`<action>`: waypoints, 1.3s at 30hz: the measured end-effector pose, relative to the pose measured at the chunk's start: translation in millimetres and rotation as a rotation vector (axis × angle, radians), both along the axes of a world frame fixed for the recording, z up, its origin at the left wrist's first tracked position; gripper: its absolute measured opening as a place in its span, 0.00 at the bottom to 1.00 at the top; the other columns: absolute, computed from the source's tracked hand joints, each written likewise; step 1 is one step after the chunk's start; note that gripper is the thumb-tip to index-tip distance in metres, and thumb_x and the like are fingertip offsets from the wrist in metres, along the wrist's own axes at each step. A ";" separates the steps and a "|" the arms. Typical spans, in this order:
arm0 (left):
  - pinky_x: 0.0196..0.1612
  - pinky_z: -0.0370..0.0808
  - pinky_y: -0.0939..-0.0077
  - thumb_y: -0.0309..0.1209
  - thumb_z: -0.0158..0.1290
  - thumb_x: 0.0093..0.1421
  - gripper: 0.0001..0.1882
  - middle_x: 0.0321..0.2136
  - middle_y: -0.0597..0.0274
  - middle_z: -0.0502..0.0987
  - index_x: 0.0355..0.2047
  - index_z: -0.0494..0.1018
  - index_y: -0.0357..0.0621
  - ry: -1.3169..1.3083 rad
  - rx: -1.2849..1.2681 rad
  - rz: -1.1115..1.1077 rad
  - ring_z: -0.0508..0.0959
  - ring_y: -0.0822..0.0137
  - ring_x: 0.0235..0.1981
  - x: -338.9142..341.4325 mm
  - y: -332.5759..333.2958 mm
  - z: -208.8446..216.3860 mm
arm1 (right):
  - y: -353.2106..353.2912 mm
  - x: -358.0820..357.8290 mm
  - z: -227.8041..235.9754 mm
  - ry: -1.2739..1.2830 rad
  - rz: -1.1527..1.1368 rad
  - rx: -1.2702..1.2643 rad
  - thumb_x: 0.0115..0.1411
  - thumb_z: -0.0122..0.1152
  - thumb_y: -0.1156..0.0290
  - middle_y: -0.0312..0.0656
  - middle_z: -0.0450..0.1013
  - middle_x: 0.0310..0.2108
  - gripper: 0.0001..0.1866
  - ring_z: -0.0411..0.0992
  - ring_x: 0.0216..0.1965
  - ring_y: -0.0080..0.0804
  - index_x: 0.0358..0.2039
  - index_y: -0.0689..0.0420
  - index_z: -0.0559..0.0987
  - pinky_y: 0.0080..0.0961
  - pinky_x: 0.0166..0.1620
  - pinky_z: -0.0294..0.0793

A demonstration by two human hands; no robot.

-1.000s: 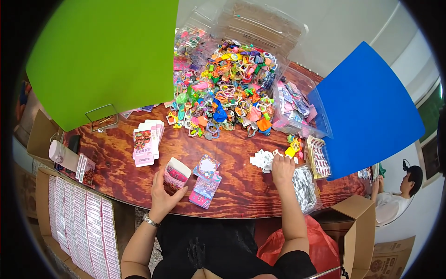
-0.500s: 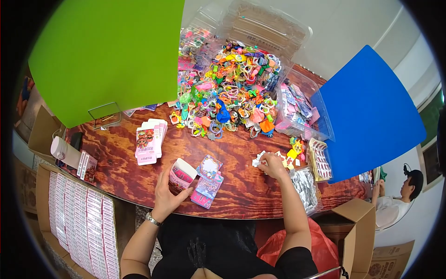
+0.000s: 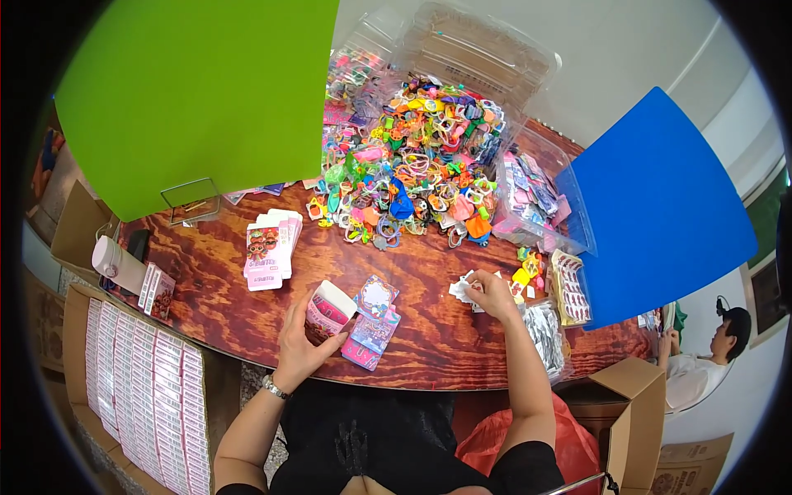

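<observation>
My left hand (image 3: 301,345) is wrapped round a small pink carton (image 3: 323,323), its top flap raised and pink contents visible inside. Beside it on the table lie several colourful picture cards (image 3: 375,326), fanned and overlapping. My right hand (image 3: 497,299) is pinched over a few small white paper pieces (image 3: 462,286); whether one is gripped is hard to make out. Just right of that hand are small yellow and pink trinkets (image 3: 523,276), a clear tray of silvery packets (image 3: 542,334) and an upright tray of reddish items (image 3: 571,289).
A heap of colourful trinkets (image 3: 412,181) covers the back, beside a clear bin of packets (image 3: 536,194). Flat pink cartons (image 3: 268,256) lie at left. Green (image 3: 198,99) and blue panels (image 3: 660,214) flank the table. A packed box (image 3: 148,371) stands lower left; a person (image 3: 709,363) sits far right.
The whole view has shifted slightly. My right hand has moved a little over the white paper pieces, fingers still together. My left hand keeps the carton in about the same place.
</observation>
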State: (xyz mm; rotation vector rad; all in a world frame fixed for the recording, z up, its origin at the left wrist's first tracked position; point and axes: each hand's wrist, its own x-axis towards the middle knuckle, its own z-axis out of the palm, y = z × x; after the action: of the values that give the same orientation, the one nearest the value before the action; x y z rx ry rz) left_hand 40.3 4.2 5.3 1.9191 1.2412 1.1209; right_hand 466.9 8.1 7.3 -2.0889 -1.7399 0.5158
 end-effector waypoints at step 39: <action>0.54 0.73 0.55 0.38 0.71 0.48 0.44 0.51 0.43 0.74 0.62 0.64 0.32 0.173 0.252 0.119 0.74 0.45 0.51 13.4 -5.3 0.0 | 9.9 -225.4 62.2 0.069 0.603 0.341 0.58 0.67 0.71 0.45 0.79 0.32 0.11 0.79 0.31 0.49 0.40 0.55 0.77 0.43 0.32 0.79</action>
State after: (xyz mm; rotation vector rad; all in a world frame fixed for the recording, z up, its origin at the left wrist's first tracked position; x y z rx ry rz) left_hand 53.7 -1.0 5.4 2.1929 1.3772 1.2433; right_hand 241.6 18.0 69.5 -1.2897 -2.2255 0.4028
